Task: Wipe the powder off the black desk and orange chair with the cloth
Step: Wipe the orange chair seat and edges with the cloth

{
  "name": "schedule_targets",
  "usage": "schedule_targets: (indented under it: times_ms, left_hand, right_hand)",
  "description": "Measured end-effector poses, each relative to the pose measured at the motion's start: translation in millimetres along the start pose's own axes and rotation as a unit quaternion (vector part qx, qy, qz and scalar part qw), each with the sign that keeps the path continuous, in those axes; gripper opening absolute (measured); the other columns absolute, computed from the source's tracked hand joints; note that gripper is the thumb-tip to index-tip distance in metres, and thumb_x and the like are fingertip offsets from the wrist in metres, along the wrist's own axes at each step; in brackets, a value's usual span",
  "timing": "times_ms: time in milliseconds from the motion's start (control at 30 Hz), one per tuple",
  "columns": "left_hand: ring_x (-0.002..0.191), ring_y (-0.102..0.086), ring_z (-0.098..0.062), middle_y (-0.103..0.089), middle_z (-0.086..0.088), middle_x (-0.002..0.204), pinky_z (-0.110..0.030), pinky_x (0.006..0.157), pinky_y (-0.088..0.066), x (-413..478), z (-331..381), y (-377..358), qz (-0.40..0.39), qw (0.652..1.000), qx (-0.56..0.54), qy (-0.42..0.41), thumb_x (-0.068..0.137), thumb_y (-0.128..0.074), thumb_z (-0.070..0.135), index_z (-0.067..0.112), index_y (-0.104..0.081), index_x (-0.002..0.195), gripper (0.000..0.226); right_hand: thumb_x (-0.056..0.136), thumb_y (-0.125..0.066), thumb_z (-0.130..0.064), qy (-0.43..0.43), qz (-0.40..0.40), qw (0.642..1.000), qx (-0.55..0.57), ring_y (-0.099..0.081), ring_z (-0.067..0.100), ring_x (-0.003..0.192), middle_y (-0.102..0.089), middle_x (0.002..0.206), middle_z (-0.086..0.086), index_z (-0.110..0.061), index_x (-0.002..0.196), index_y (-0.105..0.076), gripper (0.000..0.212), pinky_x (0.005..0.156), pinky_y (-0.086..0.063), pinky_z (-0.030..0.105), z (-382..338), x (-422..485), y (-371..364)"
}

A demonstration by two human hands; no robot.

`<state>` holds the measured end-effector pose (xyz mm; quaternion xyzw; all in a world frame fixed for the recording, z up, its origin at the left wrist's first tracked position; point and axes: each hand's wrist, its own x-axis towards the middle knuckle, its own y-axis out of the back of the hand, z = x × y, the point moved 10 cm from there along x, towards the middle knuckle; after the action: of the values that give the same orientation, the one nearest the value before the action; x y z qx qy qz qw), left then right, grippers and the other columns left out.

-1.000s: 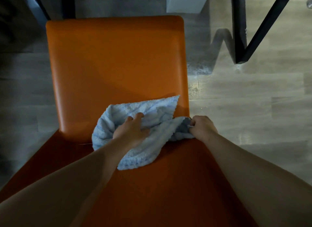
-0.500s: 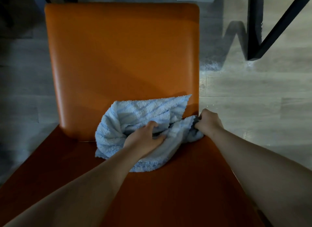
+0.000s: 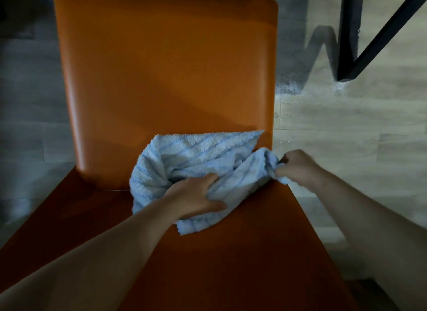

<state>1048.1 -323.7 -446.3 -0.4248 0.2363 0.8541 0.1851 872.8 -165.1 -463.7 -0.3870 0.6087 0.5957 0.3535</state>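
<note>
Left fingers: Your left hand [image 3: 196,198] has its fingers curled into the middle of the fluffy, light-blue striped cloth [image 3: 191,155]. They grab a bunch of it and press it down.
Right fingers: Your right hand [image 3: 298,166] pinches the cloth's end at 3 o'clock, with the fingers curled tight round it.
Where the cloth is: It lies on the smooth orange leather chair [image 3: 166,67], at the back of the seat. Its top edge leans on the backrest.
Long way: The cloth stretches from 9 o'clock to 3 o'clock, from hand to hand.
Next wipe: The bare seat lies toward 6 o'clock from your fingers, so I think a pull toward you fits. Your left hand is nearer the middle of the seat.
Hard to see: The seat is dark, so I cannot tell if powder is on it. Pale dust [image 3: 288,86] shows on the grey wood floor [image 3: 346,130] at 1 o'clock. Black metal bars [image 3: 346,33] stand there too. The desk top is out of view.
</note>
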Motion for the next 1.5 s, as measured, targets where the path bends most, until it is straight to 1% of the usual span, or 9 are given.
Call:
schedule_targets:
  times_ms: [133,233,433,700,933,1167,1267,1400,1500]
  left_hand:
    - [0.076,-0.062,-0.008,-0.062,0.012,0.077,-0.027,0.067,-0.049,-3,-8,-7,-0.099,0.993,-0.061,0.027,0.070,-0.069,0.048,0.031,-0.061,0.084,0.024]
    - [0.083,-0.061,-0.004,-0.066,0.015,0.088,-0.024,0.070,-0.050,-7,-21,-7,-0.167,0.983,-0.041,0.066,0.066,-0.070,0.050,0.035,-0.065,0.093,0.031]
    - [0.072,-0.052,-0.010,-0.052,0.010,0.077,-0.024,0.056,-0.037,4,-28,3,-0.065,0.995,0.022,0.073,0.078,-0.059,0.047,0.029,-0.046,0.077,0.022]
    - [0.078,-0.056,-0.011,-0.055,0.011,0.080,-0.027,0.059,-0.041,1,-27,8,0.012,0.998,0.028,0.058,0.079,-0.057,0.055,0.030,-0.052,0.101,0.034]
    - [0.074,-0.060,-0.011,-0.061,0.011,0.090,-0.029,0.060,-0.051,0,0,45,0.086,0.995,-0.028,0.032,0.082,-0.060,0.046,0.032,-0.041,0.131,0.055]
    - [0.065,-0.062,-0.013,-0.057,0.010,0.076,-0.030,0.053,-0.048,-24,-5,71,0.165,0.977,-0.115,0.074,0.088,-0.055,0.034,0.033,-0.035,0.135,0.052]
    - [0.078,-0.063,-0.011,-0.063,0.008,0.090,-0.021,0.058,-0.048,-37,-3,76,0.200,0.950,-0.234,0.059,0.088,-0.060,0.029,0.031,-0.045,0.128,0.042]
    - [0.088,-0.069,-0.021,-0.072,-0.007,0.096,-0.022,0.064,-0.054,-51,25,70,0.116,0.800,-0.589,-0.008,0.091,-0.053,0.006,0.009,-0.062,0.113,0.025]
    - [0.090,-0.069,-0.029,-0.070,-0.018,0.102,-0.029,0.064,-0.055,-67,32,85,0.127,0.740,-0.658,-0.056,0.092,-0.045,0.005,0.006,-0.064,0.111,0.027]
  right_hand:
    - [0.070,-0.068,-0.014,-0.002,-0.040,0.990,-0.132,-0.051,0.015,0.052,-0.053,0.058,0.002,-0.010,0.064,-0.057,0.013,0.048,-0.033,0.019,-17,-1,-24]
    - [0.078,-0.067,-0.026,0.021,0.029,0.973,-0.230,-0.056,0.019,0.071,-0.057,0.074,0.000,-0.018,0.085,-0.062,0.012,0.059,-0.036,0.024,-25,-7,-25]
    - [0.084,-0.061,-0.033,-0.026,0.080,0.983,-0.164,-0.059,0.027,0.098,-0.060,0.106,0.007,-0.017,0.104,-0.060,0.026,0.068,-0.040,0.028,-19,-3,-23]
    - [0.091,-0.049,-0.010,-0.008,0.185,0.976,-0.118,-0.057,0.036,0.101,-0.055,0.112,0.017,-0.008,0.108,-0.057,0.019,0.076,-0.044,0.036,-23,6,3]
    - [0.085,-0.041,-0.010,0.076,0.491,0.838,0.224,-0.053,0.030,0.100,-0.055,0.113,0.025,-0.006,0.103,-0.056,0.024,0.083,-0.040,0.033,-28,-16,168]
    - [0.091,-0.052,-0.027,0.064,0.229,0.969,0.063,-0.054,0.036,0.109,-0.056,0.119,0.015,-0.018,0.114,-0.061,0.026,0.092,-0.044,0.036,-63,-14,52]
    - [0.087,-0.062,-0.038,0.164,0.163,0.928,0.291,-0.054,0.010,0.106,-0.059,0.114,-0.010,-0.023,0.120,-0.058,0.037,0.089,-0.040,0.025,-92,-45,21]
    - [0.088,-0.060,-0.037,0.262,-0.048,0.856,0.443,-0.056,-0.005,0.105,-0.056,0.113,-0.021,-0.037,0.119,-0.049,0.034,0.082,-0.046,0.012,-137,-91,-25]
    - [0.079,-0.068,-0.041,0.290,-0.103,0.852,0.424,-0.062,0.000,0.102,-0.064,0.108,-0.017,-0.042,0.113,-0.049,0.039,0.077,-0.052,0.015,-151,-115,-25]
